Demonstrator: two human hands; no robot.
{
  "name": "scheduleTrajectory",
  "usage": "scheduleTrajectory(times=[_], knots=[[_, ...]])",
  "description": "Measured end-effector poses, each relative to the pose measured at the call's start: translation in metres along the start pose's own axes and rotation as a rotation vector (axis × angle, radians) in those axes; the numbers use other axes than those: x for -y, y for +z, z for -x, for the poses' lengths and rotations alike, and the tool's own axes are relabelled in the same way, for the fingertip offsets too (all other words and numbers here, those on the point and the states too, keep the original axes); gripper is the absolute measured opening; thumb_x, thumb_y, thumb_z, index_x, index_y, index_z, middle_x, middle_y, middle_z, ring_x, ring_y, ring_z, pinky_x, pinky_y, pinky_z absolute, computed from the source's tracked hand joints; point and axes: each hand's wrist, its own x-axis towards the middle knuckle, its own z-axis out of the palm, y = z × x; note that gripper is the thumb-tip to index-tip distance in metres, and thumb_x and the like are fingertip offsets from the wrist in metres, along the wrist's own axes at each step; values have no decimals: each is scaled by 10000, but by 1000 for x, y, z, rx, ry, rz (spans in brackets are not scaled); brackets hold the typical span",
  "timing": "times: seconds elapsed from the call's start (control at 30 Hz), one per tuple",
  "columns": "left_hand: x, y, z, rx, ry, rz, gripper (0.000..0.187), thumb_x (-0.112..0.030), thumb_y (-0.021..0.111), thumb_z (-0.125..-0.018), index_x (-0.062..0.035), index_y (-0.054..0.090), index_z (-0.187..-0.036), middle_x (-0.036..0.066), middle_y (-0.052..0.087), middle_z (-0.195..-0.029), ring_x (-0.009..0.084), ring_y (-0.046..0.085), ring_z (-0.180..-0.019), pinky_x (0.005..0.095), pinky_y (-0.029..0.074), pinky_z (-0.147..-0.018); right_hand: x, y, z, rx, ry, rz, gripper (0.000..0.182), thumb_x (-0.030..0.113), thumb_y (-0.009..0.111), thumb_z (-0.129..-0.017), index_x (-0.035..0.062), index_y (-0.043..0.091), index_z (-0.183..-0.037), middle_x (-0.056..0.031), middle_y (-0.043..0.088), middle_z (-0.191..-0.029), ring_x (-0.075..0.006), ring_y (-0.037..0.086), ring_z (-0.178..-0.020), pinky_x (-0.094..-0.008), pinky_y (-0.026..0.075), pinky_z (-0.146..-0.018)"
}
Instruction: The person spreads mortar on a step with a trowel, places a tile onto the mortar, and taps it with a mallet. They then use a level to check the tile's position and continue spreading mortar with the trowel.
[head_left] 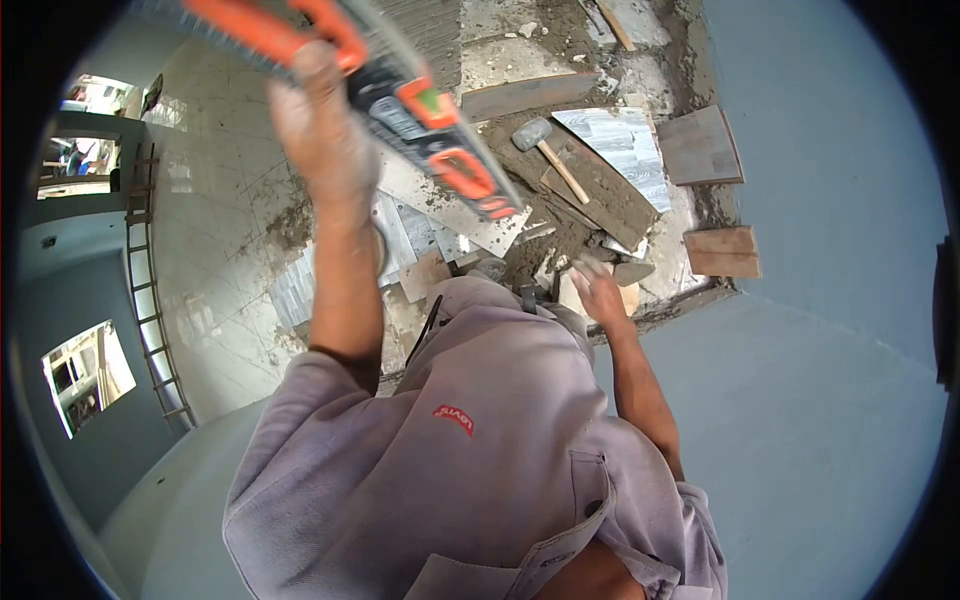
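Note:
My left hand (pixel 325 125) is raised at the upper left, its fingers wrapped round a long black and orange spirit level (pixel 395 115), which is blurred by motion and slants down to the right. My right hand (pixel 600 292) is low over the mortar near my body, beside a trowel (pixel 633 272), with its fingers apart and nothing visible in them. Beyond it, a mallet (pixel 552 160) with a grey head and wooden handle lies on a brown board-like tile (pixel 620 215). A grey streaked tile (pixel 625 150) is next to the mallet.
Two loose tiles (pixel 702 146) (pixel 722 252) lean near the blue wall (pixel 830 180) on the right. Cut tile pieces (pixel 295 290) lie left of my body. A ladder (pixel 145 290) stands along the left wall. Another wooden-handled tool (pixel 614 25) is at the top.

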Motion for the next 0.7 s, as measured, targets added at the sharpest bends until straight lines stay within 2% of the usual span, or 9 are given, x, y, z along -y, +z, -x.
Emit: scheduleTrajectory(times=[0.1,0.23,0.3,0.33,0.4,0.53,0.57,0.63,0.7], knots=[[4,-50,6,-130,-79,-112,454,-386,568,-869,-22,417,-1093,44,505,-966,136,516,-898,306,417,-846,-37,2,46,38,432,-142,317,253,535,-875,29,589,-1092,-188,579,-1085,-323,565,-972,-357,433,-858],[52,-125,39,-332,-165,-216,462,-400,547,-880,-17,412,-1100,56,508,-981,141,507,-902,317,427,-825,-36,0,49,34,636,-349,353,269,551,-874,42,563,-1143,-171,590,-1098,-272,585,-963,-324,443,-841],[99,-171,65,-508,-231,-261,420,-358,514,-908,-8,407,-1115,69,515,-996,152,504,-891,325,432,-800,-22,5,27,100,857,-708,389,294,535,-891,66,524,-1206,-70,587,-1106,-175,569,-975,-318,474,-765],[125,-199,81,-575,-313,-278,404,-331,487,-925,-3,394,-1142,96,513,-1038,178,511,-920,338,429,-830,-56,43,29,113,687,-718,467,306,540,-890,115,426,-1301,-45,571,-1104,-176,565,-976,-326,485,-739],[147,-202,112,-662,-454,-278,446,-339,456,-934,6,354,-1197,147,485,-1127,223,511,-997,368,409,-904,-9,35,0,159,790,-859,510,317,557,-877,108,403,-1316,-89,568,-1125,-194,565,-989,-330,491,-749],[191,-213,176,-664,-731,-201,399,-320,478,-921,-14,366,-1151,109,497,-997,214,541,-873,379,478,-789,18,69,-28,238,871,-1104,650,345,602,-838,114,308,-1369,-142,563,-1145,-203,570,-995,-323,494,-765],[221,-247,204,-675,-715,-401,283,-296,411,-949,-35,412,-1056,90,523,-926,233,574,-782,415,531,-686,10,81,-25,258,880,-1116,650,345,602,-838,114,308,-1369,-142,563,-1145,-203,570,-995,-323,494,-765],[242,-257,229,-694,-755,-520,283,-295,427,-943,-41,407,-1067,90,520,-934,240,575,-766,423,532,-676,-22,125,-20,414,672,-653,692,294,614,-838,101,245,-1391,-90,584,-1040,-157,579,-905,-312,516,-689],[252,-259,240,-688,-773,-519,287,-298,428,-942,-42,405,-1071,91,520,-932,240,575,-764,424,531,-678,-38,146,-13,432,657,-642,679,263,655,-796,74,317,-1354,-135,601,-1000,-202,605,-853,-340,507,-697]])
